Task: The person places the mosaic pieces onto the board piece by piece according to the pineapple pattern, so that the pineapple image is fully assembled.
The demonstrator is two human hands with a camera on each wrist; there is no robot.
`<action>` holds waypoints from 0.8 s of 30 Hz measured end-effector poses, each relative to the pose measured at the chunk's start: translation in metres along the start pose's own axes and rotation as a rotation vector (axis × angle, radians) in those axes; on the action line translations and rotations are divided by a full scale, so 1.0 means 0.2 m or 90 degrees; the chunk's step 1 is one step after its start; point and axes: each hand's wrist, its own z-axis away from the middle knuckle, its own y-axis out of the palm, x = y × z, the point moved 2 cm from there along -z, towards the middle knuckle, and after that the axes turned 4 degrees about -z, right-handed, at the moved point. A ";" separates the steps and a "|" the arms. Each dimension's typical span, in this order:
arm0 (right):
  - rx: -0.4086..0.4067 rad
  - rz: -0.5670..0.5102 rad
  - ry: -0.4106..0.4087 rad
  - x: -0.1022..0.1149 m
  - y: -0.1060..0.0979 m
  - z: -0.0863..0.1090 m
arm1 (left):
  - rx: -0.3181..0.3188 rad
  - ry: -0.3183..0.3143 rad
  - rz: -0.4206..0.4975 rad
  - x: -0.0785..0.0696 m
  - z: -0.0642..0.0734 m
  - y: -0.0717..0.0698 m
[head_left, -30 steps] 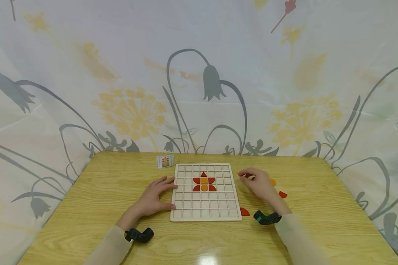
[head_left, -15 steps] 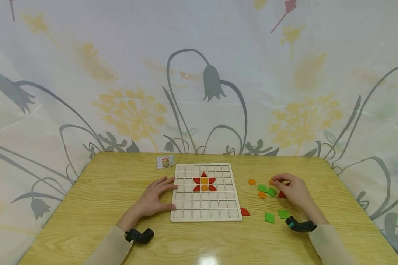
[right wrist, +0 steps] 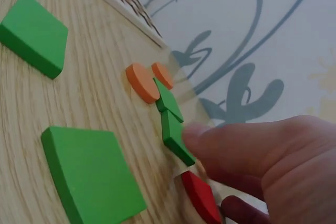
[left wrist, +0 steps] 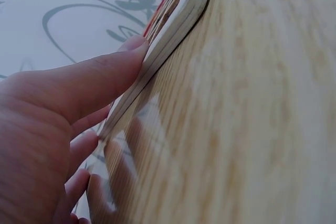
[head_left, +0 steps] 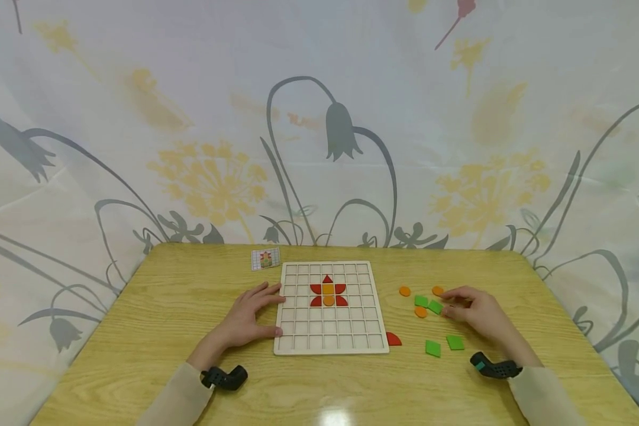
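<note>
Grid board (head_left: 316,342) on bench (head_left: 165,296) | left hand (head_left: 243,319): fingers spread, touching board's left edge | right hand (head_left: 483,312): shifted from near board's right edge to green tile (head_left: 435,307) farther right; thumb and forefinger parted | we judge the work at selecting, not placing

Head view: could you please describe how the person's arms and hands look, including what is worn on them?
The left hand and right hand wear no gloves. Both sleeves are pale beige. The left wrist device is black and bent; the right wrist device looks similar, with a small teal mark. No cables are visible.
</note>
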 end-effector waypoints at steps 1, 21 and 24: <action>0.014 0.003 -0.008 0.00 0.00 -0.01 | -0.001 0.000 0.002 0.00 0.00 0.00; 0.105 0.004 0.002 0.01 0.04 -0.04 | 0.001 -0.003 0.005 0.00 0.01 0.00; 0.119 -0.009 0.007 0.01 0.03 -0.05 | 0.000 0.000 0.005 0.00 0.00 0.00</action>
